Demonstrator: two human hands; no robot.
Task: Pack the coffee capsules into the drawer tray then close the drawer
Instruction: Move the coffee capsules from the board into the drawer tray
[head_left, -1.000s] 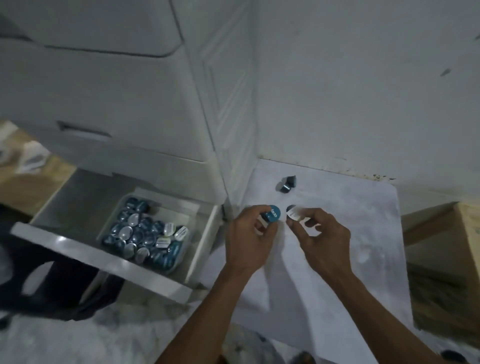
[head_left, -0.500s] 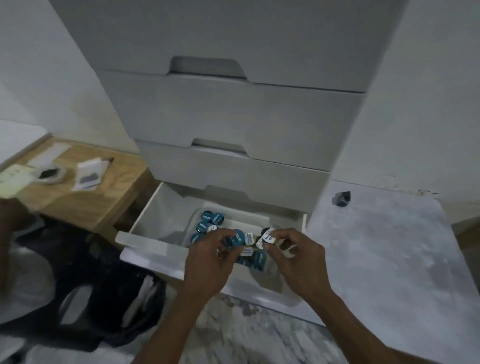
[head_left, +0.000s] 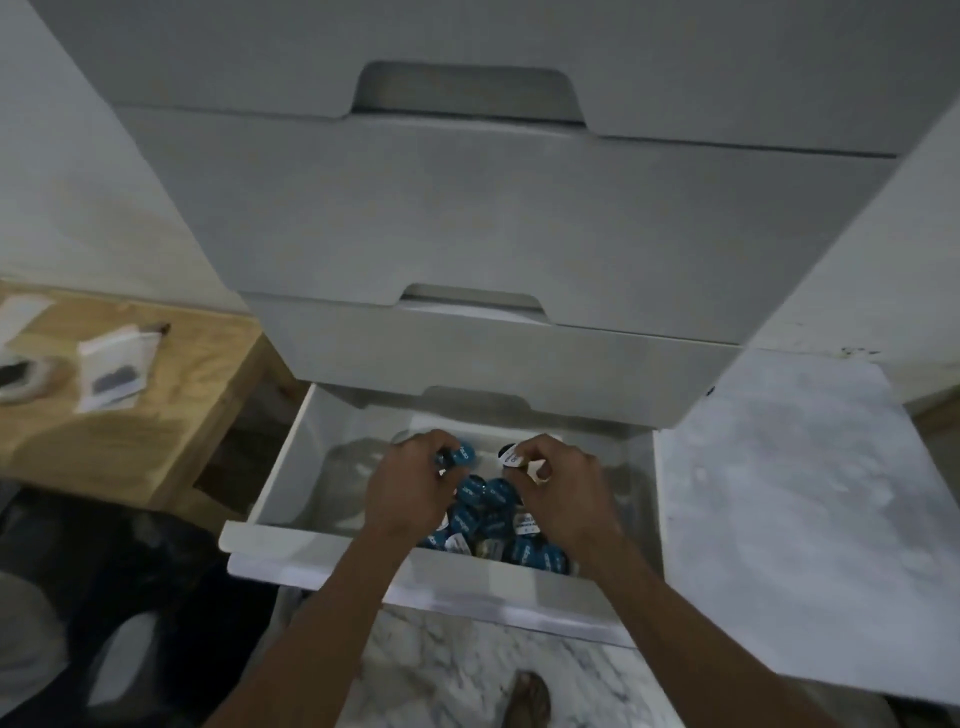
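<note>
Capsules (head_left: 493, 514), blue-topped with a few white-labelled ones, lie heaped in the tray (head_left: 540, 434) inside the open bottom drawer (head_left: 291, 467) of a grey drawer unit (head_left: 493, 208). Both hands hover over the heap: the left hand (head_left: 410, 488) pinches a blue capsule (head_left: 460, 453) at its fingertips, and the right hand (head_left: 558, 486) pinches a white-labelled capsule (head_left: 509, 456) likewise, each grip closed on its piece and held just above the pile. The step in hand appears to be release; it is best done by lowering each capsule close to the heap, over the tray's far end where some room seems left, so that nothing rolls over the rim into the bare drawer floor. Fingers should clear the drawer front (head_left: 415, 582) before any push to close. To the right stands a pale counter (head_left: 805, 519); marbled floor (head_left: 467, 675) lies below, and a wooden stand (head_left: 145, 415) carrying papers sits at left. Lighting is dim.
</note>
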